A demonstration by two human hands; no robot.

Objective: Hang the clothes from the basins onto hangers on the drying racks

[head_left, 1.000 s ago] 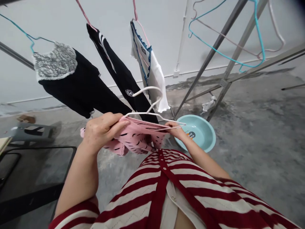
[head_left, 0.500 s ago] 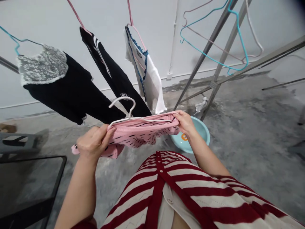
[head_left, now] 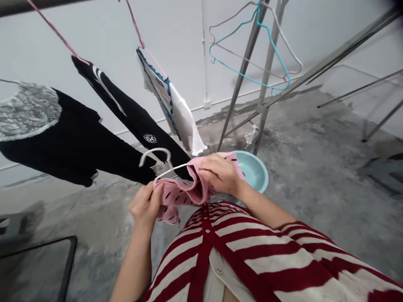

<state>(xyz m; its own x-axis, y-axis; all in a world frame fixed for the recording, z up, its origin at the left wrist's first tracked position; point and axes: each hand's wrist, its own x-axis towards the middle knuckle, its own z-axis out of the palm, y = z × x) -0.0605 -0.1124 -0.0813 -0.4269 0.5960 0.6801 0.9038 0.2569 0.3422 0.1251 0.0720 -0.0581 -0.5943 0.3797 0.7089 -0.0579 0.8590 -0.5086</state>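
Between my hands is a pink garment [head_left: 176, 193] with short black dashes, bunched around a white clothes hanger [head_left: 172, 169] whose hook points up and left. My left hand [head_left: 145, 204] is closed at the garment's left end, pinching the cloth against the hanger's left shoulder. My right hand [head_left: 220, 173] is closed on the gathered cloth farther right, near the middle of the hanger. Part of the hanger's top wire shows bare between the hands; its right end is hidden under the cloth and my right hand.
Black trousers [head_left: 126, 113], a white top with blue trim [head_left: 182, 113] and a black garment with a grey patterned part [head_left: 72, 138] hang ahead. Right of them, blue and pale hangers [head_left: 280, 63] hang by a metal rack leg [head_left: 242, 75]. A light-blue basin [head_left: 256, 172] stands on the floor.
My right hand has slid left along the hanger, bunching the pink cloth that was stretched out before. My left hand has moved a little right and down. The view has shifted to the right.
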